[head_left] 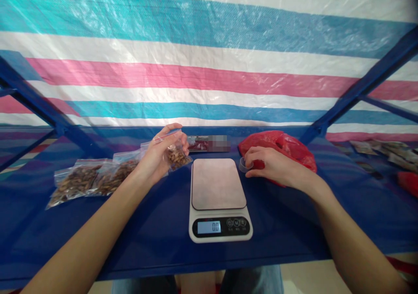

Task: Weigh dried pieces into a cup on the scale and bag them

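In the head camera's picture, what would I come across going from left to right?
Filled zip bags → left hand holding a small zip bag → white digital scale → right hand, in front of a red plastic bag → blurred flat packets.

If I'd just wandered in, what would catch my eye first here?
Probably the striped plastic sheet across the background, in blue, pink and white. Next, the white scale mid-picture on a blue shelf, its display reading 0.0, with a red plastic bag farther back to its right. The left hand holds a clear bag of brown pieces near the scale's far left corner.
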Demonstrator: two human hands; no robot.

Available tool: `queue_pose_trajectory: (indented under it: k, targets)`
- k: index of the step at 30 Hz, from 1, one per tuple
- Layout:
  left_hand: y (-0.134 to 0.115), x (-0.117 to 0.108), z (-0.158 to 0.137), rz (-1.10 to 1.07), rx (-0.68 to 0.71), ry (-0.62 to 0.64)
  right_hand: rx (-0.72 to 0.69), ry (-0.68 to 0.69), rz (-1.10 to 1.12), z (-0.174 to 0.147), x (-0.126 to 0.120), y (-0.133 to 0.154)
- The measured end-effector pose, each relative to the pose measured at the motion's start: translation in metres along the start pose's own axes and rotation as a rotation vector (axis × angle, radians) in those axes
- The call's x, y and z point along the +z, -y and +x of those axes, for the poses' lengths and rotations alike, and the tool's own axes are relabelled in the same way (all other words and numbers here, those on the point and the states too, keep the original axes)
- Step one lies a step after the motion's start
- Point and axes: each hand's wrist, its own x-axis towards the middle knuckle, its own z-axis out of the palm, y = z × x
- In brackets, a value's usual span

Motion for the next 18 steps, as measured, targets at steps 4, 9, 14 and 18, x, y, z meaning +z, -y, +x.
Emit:
queue_pose_trajectory:
  k: [4, 9, 14, 18]
  targets:
    - [-0.002, 0.004, -0.001, -0.047, -0.001, 0.014, -0.013, 0.001, 0.055, -0.001, 0.001, -0.001]
    - [-0.003, 0.001, 0.000, -0.010, 0.020, 0.039, -0.045, -0.109, 0.025, 0.000, -0.001, 0.005]
    - [-0.004, 0.000, -0.001, 0.094, 0.056, 0.075, -0.043, -0.105, 0.013, 0.000, 0.001, 0.011]
    - [-0.003, 0.003, -0.004, 0.136, 0.044, 0.110, -0.018, -0.018, 0.021, -0.003, -0.003, 0.010]
